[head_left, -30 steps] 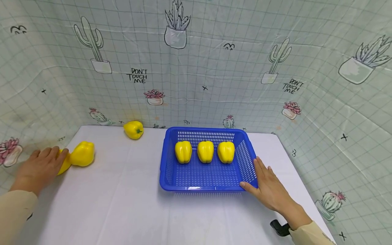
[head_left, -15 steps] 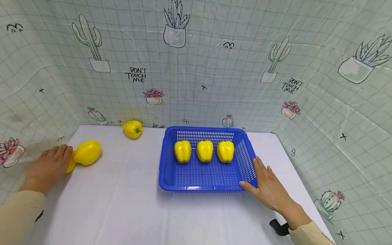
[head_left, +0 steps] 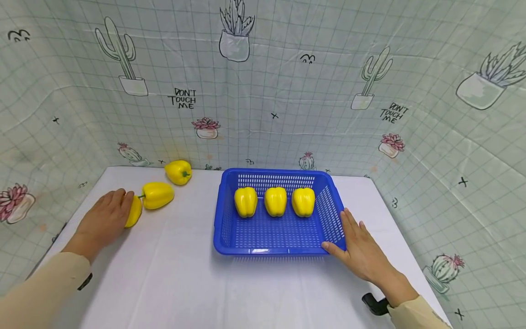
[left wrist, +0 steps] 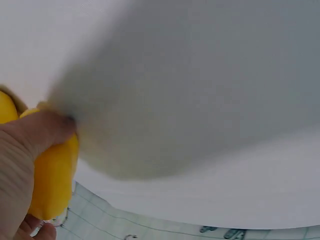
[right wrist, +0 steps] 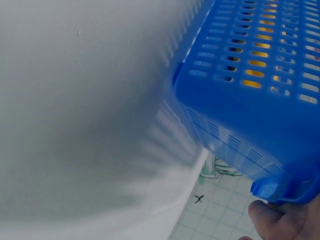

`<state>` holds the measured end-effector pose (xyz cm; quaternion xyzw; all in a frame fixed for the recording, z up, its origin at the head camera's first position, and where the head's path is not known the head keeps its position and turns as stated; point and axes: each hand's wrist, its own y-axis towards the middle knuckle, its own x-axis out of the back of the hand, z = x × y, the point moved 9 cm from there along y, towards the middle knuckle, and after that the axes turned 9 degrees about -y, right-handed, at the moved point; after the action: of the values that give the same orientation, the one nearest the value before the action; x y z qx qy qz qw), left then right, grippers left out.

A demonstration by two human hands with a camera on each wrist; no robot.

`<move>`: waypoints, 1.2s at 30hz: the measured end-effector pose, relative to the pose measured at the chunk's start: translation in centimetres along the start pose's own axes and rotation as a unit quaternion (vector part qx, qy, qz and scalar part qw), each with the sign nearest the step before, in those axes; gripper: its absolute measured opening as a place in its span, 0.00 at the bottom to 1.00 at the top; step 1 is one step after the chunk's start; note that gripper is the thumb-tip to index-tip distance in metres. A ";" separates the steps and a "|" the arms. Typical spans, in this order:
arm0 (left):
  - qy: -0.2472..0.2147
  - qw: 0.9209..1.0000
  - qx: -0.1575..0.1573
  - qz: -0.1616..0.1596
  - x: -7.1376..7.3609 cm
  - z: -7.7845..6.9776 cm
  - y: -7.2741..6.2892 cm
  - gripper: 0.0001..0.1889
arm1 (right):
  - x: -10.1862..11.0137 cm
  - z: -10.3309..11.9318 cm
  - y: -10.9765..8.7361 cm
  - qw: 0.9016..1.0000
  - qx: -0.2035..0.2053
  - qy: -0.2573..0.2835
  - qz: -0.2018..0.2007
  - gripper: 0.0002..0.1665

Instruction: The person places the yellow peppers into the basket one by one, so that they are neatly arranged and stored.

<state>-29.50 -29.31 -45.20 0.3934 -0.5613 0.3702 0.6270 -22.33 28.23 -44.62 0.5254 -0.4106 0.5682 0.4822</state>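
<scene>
- Nearest, the right hand (head_left: 363, 251) lay with fingers extended along the outer right side of the blue, rectangular, perforated plastic basket (head_left: 271, 252), its thumb on the near rim. It steadied rather than clasped the basket; a careless push there could probably have skewed or tipped it.
- The basket stood on the white-covered table (head_left: 185, 288). If the smooth cover gave little grip, a knock at the near corner might have slid the whole basket.
- Further off, to the left, the left hand (head_left: 102, 221) was closed around 1 glossy yellow bell pepper (head_left: 134, 212), its thumb across the side and fingertips below. The shiny skin and rounded shape could have let it twist out if the pinch loosened. Whether its underside touched the table, I could not tell.
- Inside the basket, 3 upright-looking yellow bell peppers (head_left: 275, 202) stood in a row toward the back, slightly apart. A jolt to the wall could have toppled them together.
- Just beyond the left hand lay a loose yellow bell pepper (head_left: 158, 195), stem toward the fingers. A forward or sideways sweep would likely have rolled it away.
- Farthest, another stemmed yellow bell pepper (head_left: 178, 172) rested by the grid-patterned cloth backdrop (head_left: 263, 91); a bump from the loose one could have wedged it there.
</scene>
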 end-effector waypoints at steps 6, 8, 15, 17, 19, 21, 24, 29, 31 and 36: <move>-0.023 1.000 0.006 0.002 -0.3 -1.4 0.5 0.44 | 0.2 0.1 0.0 1.000 0.000 0.006 0.000 0.63; -0.028 1.000 0.001 0.000 -0.3 -1.9 0.5 0.43 | 0.2 0.1 0.1 1.000 0.001 0.007 -0.001 0.63; -0.014 0.999 -0.042 -0.011 -0.2 -4.7 0.4 0.37 | 0.3 0.1 0.0 1.000 -0.002 0.008 0.004 0.63; -0.029 0.998 -0.046 -0.008 0.0 -5.3 0.5 0.40 | 0.3 0.1 0.0 1.000 -0.005 0.011 0.006 0.63; -0.060 0.997 -0.042 0.004 0.1 -5.6 0.7 0.45 | 0.2 0.0 0.0 1.000 -0.006 0.014 0.007 0.64; -0.089 0.995 -0.035 0.019 -0.1 -5.8 0.8 0.50 | 0.2 0.0 0.1 1.000 -0.006 0.013 0.008 0.64; -0.113 0.993 -0.022 0.040 -0.2 -6.3 1.0 0.53 | 0.0 0.1 0.1 1.000 -0.007 0.014 0.009 0.64; -0.090 0.995 -0.024 0.045 0.1 -7.3 1.3 0.52 | 0.0 0.1 0.0 1.000 -0.008 0.012 0.010 0.64; -0.075 0.995 -0.028 0.050 0.2 -7.7 1.4 0.52 | 0.0 0.1 0.0 1.000 -0.009 0.011 0.010 0.64; -0.041 0.997 -0.036 0.063 0.3 -8.3 1.9 0.53 | 0.0 0.1 0.0 1.000 -0.010 0.012 0.011 0.64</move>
<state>-27.72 -20.94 -45.26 0.3494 -0.6228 0.3722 0.5929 -22.31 28.12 -44.61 0.5093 -0.4156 0.5758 0.4861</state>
